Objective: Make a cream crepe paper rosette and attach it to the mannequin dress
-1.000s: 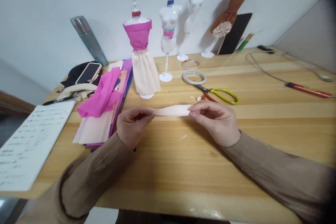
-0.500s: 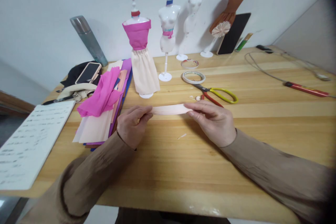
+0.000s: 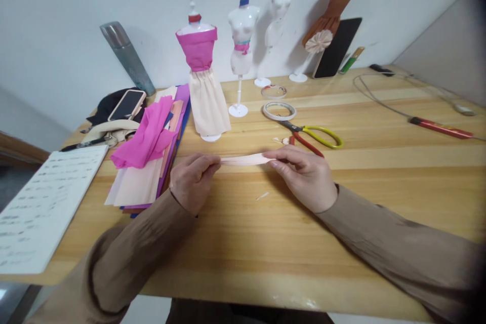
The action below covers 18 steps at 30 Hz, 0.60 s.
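1. While the left hand (image 3: 192, 182) pinches one end of a narrow, pale pink strip of thin, paper-like material (image 3: 245, 160) between thumb and fingers, the right hand (image 3: 309, 177) grips the other end the same way, both hands being nearly closed.
2. The strip spans the gap between the hands, almost level, above the pale wooden table (image 3: 235, 253), in front of the scissors with one yellow and one red handle (image 3: 291, 126).
3. Rows of dark handwriting fill the white notebook page (image 3: 45, 207) at the left, too blurred to read.
4. Small printed marks line the inside of the white tape ring (image 3: 281, 118) behind the scissors; they are too small to make out.
5. Compared with one second ago, the right fingertips are nearer the left ones, and the strip, which then bulged upward, lies flatter.
6. The small white mannequin in a bright pink bodice and cream gathered skirt (image 3: 201, 55) stands where it was, as do the scissors.
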Tool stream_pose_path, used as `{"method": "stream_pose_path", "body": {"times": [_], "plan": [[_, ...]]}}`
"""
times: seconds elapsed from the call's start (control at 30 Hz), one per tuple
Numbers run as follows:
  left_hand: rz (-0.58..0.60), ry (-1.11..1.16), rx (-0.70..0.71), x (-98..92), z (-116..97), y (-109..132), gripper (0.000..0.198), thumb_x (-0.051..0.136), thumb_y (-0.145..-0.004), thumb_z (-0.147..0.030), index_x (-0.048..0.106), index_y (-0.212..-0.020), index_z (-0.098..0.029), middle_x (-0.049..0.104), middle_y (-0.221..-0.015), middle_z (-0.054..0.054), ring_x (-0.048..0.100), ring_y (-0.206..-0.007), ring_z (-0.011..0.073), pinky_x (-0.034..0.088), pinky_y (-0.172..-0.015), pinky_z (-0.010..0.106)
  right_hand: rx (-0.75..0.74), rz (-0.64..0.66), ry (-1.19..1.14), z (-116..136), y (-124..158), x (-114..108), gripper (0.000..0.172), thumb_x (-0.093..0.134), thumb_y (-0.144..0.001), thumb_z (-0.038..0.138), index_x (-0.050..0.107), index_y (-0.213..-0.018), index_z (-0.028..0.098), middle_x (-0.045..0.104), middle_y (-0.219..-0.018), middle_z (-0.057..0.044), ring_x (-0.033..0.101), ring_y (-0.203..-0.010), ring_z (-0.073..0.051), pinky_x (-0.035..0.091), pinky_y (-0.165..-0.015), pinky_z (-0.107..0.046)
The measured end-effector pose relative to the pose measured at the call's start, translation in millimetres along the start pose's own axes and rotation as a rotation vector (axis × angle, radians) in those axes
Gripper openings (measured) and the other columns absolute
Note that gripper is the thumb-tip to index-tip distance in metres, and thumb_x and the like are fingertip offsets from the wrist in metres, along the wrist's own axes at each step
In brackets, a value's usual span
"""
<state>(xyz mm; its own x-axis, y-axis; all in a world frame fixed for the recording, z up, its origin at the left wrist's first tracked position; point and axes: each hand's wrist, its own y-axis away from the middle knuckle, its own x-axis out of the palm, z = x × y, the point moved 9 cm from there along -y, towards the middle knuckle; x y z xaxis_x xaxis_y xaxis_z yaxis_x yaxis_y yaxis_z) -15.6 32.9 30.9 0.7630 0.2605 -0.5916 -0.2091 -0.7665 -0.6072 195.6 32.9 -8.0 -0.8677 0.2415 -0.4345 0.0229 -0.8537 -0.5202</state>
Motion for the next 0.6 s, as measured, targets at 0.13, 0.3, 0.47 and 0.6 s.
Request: {"method": "stream_pose_path", "body": {"times": [0.13, 0.3, 0.47, 0.6], "plan": [[0.001, 0.003, 0.013, 0.8, -1, 0, 0.012, 0.062, -0.08, -0.016, 0.074, -0.077, -0.019, 0.073, -0.075, 0.004, 0.067, -0.068, 0.0139, 0.052, -0.065, 0.022, 0.03, 0.022, 0.036, -3, 0, 1, 0.012, 0.06, -0.082, 0.021, 0.071, -0.085, 0.023, 0.07, -0.079, -0.004, 0.063, -0.074, -0.019, 0.05, -0.072, -0.035], [0.02, 0.035, -0.052, 2.3, 4, 0, 0.01, 0.064, -0.079, -0.017, 0.073, -0.074, -0.019, 0.072, -0.072, 0.003, 0.065, -0.066, 0.0137, 0.051, -0.063, 0.023, 0.052, 0.028, 0.048, -4, 0, 1, 0.01, 0.059, -0.082, 0.022, 0.069, -0.081, 0.022, 0.068, -0.073, -0.003, 0.06, -0.07, -0.018, 0.048, -0.068, -0.033], [0.054, 0.081, -0.152, 6.8, 16, 1, 0.009, 0.066, -0.077, -0.022, 0.072, -0.072, -0.019, 0.071, -0.07, 0.002, 0.063, -0.063, 0.0138, 0.049, -0.061, 0.024, 0.152, 0.056, -0.039, -14, 2, 5, 0.009, 0.061, -0.079, 0.026, 0.067, -0.079, 0.02, 0.066, -0.068, -0.002, 0.057, -0.06, -0.016, 0.045, -0.056, -0.029], [0.102, 0.108, -0.187, 12.5, 21, 1, 0.009, 0.065, -0.077, -0.022, 0.068, -0.069, -0.019, 0.067, -0.065, 0.001, 0.059, -0.059, 0.0125, 0.047, -0.057, 0.023, 0.193, 0.108, -0.081, -14, 2, 9, 0.01, 0.06, -0.079, 0.028, 0.064, -0.077, 0.019, 0.064, -0.066, -0.002, 0.055, -0.058, -0.015, 0.043, -0.054, -0.027]]}}
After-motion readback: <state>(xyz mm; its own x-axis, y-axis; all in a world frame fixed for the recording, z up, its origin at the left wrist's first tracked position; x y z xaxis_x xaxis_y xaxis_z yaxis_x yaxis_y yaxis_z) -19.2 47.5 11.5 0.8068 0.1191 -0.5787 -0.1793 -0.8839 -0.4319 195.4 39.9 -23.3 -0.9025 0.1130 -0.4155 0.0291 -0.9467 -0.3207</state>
